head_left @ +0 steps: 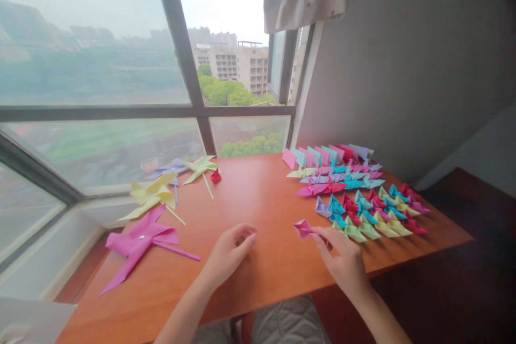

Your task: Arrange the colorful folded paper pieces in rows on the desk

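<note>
The left hand (pixel 229 253) is over the tabletop (pixel 258 274), fingers loosely curled, a narrow gap to the thumb. The right hand's (pixel 341 258) fingers pinch a pink folded paper (pixel 302 229) — held just left of the paper boats (pixel 373 217). A magenta pinwheel (pixel 139 242) lies left; farther back — a yellow pinwheel (pixel 152 195), then a small red paper (pixel 216 176) beside a pale green pinwheel (pixel 200 166).
</note>
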Action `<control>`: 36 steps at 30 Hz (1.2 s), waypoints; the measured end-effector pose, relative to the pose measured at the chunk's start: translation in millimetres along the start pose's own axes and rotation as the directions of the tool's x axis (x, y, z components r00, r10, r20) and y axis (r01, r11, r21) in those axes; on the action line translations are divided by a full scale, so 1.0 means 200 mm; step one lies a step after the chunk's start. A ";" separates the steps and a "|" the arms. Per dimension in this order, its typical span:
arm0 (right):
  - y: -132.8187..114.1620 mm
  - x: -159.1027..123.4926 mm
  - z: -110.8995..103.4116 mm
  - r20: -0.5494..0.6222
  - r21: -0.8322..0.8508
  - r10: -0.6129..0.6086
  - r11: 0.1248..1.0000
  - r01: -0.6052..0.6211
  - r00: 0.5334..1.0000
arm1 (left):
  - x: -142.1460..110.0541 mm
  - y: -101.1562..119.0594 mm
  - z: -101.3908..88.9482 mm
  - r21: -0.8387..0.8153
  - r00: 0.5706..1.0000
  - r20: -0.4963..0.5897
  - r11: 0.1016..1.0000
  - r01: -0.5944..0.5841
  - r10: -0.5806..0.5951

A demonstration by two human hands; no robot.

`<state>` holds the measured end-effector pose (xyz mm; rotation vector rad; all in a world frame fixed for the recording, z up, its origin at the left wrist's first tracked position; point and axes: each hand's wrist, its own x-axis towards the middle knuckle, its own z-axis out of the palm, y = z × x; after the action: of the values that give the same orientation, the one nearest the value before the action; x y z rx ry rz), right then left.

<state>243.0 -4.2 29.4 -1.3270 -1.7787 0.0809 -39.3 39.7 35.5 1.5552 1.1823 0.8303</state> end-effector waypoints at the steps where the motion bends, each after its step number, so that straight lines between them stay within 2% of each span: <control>1: 0.05 0.00 -0.07 -0.030 -0.045 0.017 0.999 -0.018 0.999 | 0.00 -0.02 -0.01 0.012 1.000 -0.018 1.000 0.007 -0.007; 5: 0.31 0.00 -0.41 -0.217 -0.304 0.081 0.941 -0.146 0.973 | 0.01 -0.06 -0.03 -0.011 0.998 -0.051 0.999 0.031 -0.032; 7: 0.46 -0.01 -0.60 -0.356 -0.425 0.161 0.849 -0.313 0.920 | 0.01 -0.07 -0.02 -0.006 0.998 -0.052 1.000 0.020 -0.020; 8: 0.54 -0.03 -0.69 -0.381 -0.462 0.220 0.796 -0.392 0.898 | 0.00 -0.07 -0.02 0.005 0.999 -0.050 1.000 0.011 -0.011; 10: 0.69 -0.06 -0.85 -0.459 -0.464 0.335 0.700 -0.543 0.823 | 0.00 -0.07 -0.01 0.031 0.999 -0.040 1.000 0.000 0.002; 12: 0.82 -0.10 -0.96 -0.485 -0.463 0.416 0.624 -0.629 0.769 | -0.01 -0.08 0.00 0.045 0.999 -0.033 0.999 -0.003 0.005; 14: 0.92 -0.14 -1.04 -0.488 -0.469 0.498 0.543 -0.697 0.716 | -0.01 -0.08 0.00 0.045 1.000 -0.029 0.999 -0.002 0.003; 16: 1.00 -0.17 -1.07 -0.475 -0.475 0.578 0.466 -0.746 0.664 | 0.00 -0.07 -0.01 0.041 1.000 -0.027 0.999 -0.002 0.003; 18: 1.05 -0.19 -1.07 -0.447 -0.484 0.630 0.427 -0.764 0.635 | 0.00 -0.07 -0.01 0.039 1.000 -0.028 0.999 0.000 0.001; 24: 1.12 -0.20 -0.98 -0.373 -0.526 0.695 0.387 -0.757 0.614 | 0.00 -0.06 -0.02 0.059 0.999 -0.032 0.998 0.005 -0.004; 29: 1.15 -0.17 -0.94 -0.379 -0.457 0.660 0.476 -0.751 0.649 | -0.01 -0.06 -0.02 0.073 0.999 -0.034 0.997 0.014 -0.012; 36: 1.16 -0.14 -0.97 -0.350 -0.383 0.630 0.579 -0.720 0.693 | -0.01 -0.04 -0.02 0.055 0.999 -0.041 0.998 0.016 -0.013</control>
<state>546.8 -11.5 8.6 -2.2830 -1.0556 -0.0833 -45.8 38.8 29.8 1.5797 1.2541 0.8291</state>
